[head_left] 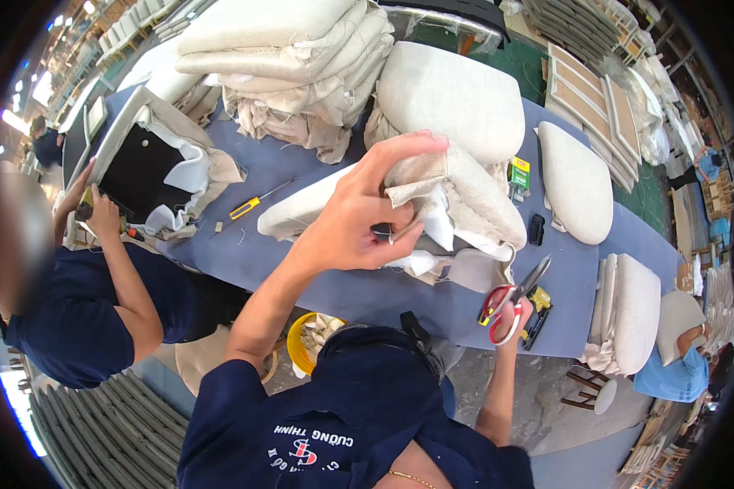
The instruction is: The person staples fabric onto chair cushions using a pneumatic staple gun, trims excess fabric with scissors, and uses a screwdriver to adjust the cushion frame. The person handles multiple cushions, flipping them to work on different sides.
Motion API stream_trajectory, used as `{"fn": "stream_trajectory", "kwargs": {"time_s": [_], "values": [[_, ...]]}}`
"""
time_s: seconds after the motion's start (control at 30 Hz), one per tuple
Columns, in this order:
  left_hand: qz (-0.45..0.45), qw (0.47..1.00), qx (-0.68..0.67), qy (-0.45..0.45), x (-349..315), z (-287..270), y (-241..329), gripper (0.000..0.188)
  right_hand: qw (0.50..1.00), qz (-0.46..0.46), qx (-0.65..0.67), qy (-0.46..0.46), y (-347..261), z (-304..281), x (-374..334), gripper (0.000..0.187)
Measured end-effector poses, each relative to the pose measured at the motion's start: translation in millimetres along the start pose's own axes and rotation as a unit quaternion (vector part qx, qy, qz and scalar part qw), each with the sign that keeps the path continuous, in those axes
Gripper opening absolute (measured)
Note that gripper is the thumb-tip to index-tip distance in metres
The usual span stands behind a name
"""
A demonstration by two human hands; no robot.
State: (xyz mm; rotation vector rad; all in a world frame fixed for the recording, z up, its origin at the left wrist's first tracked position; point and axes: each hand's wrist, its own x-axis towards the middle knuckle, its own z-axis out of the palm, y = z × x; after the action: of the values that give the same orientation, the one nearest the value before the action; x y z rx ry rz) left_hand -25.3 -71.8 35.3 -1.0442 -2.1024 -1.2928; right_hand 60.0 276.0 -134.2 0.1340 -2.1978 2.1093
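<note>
My left hand [347, 216] is closed on the loose fabric edge [416, 175] of a beige upholstered cushion, which stands tilted on the table in front of me. White lining [439, 220] hangs out below that edge. My right hand [510, 322] grips a pair of scissors [537, 275] by the red and white handles. The scissor blades are parted and point away from me, to the right of the cushion. Under the right hand lies a black and yellow tool [538, 316], partly hidden, perhaps a staple gun.
Stacked beige cushions [285, 49] rise at the back of the blue-grey table [334, 301]. A yellow-handled screwdriver [249, 207] lies left; a small green and yellow box [519, 173] sits right. Below the table's near edge is a yellow bucket [295, 346] of scraps. A co-worker [98, 301] handles another cushion.
</note>
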Motion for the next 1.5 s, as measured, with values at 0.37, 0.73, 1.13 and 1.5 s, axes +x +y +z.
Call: {"fn": "stream_trajectory", "kwargs": {"time_s": [0.37,0.73,1.13,1.5], "values": [[0.105,0.964,0.239,-0.041,-1.4,22.1,22.7,0.066,0.733,0.010,-0.668,0.126,180.3,-147.3,1.6,0.043],[0.143,0.862,0.487,-0.011,-33.3,33.9,28.0,0.005,0.869,-0.358,-0.313,0.136,-88.0,120.0,136.8,0.053],[-0.491,0.854,0.104,0.140,-307.0,89.6,7.2,0.009,0.712,-0.464,-0.462,0.253,-9.5,59.7,204.3,0.056],[-0.567,0.740,0.326,0.161,-398.8,38.5,13.7,0.063,0.806,-0.339,-0.411,0.258,-9.8,39.1,192.0,0.056]]}}
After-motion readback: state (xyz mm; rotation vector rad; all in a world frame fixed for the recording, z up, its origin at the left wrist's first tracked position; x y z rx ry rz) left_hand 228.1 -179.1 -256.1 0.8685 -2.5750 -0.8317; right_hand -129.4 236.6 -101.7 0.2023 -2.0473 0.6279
